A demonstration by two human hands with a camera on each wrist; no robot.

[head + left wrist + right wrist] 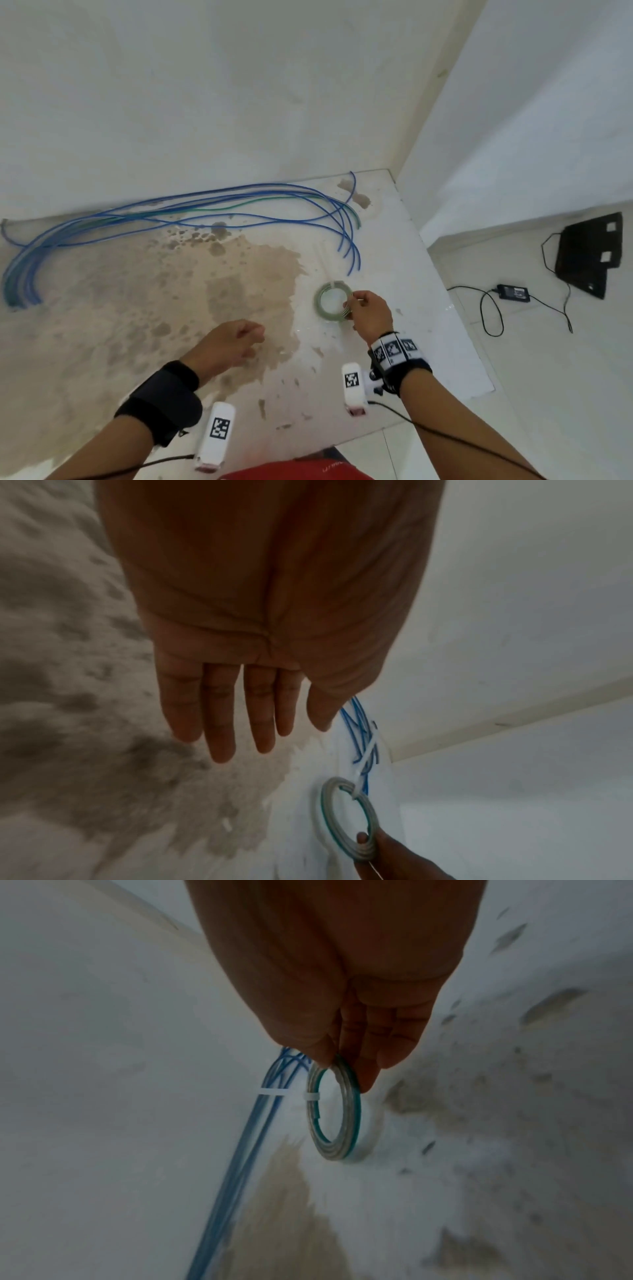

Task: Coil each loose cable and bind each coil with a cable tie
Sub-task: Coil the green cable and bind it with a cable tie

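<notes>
A small grey and green cable coil stands just above the stained table at the right. My right hand pinches its near rim between thumb and fingers. A white cable tie wraps the coil, and its long tail points away towards the loose cables. Several loose blue cables and one green cable lie along the far edge. My left hand hovers over the table to the left of the coil, fingers straight and holding nothing.
A wall runs just behind the cables. The table's right edge drops to a tiled floor. On the floor are a black laptop and its power adapter with trailing cords.
</notes>
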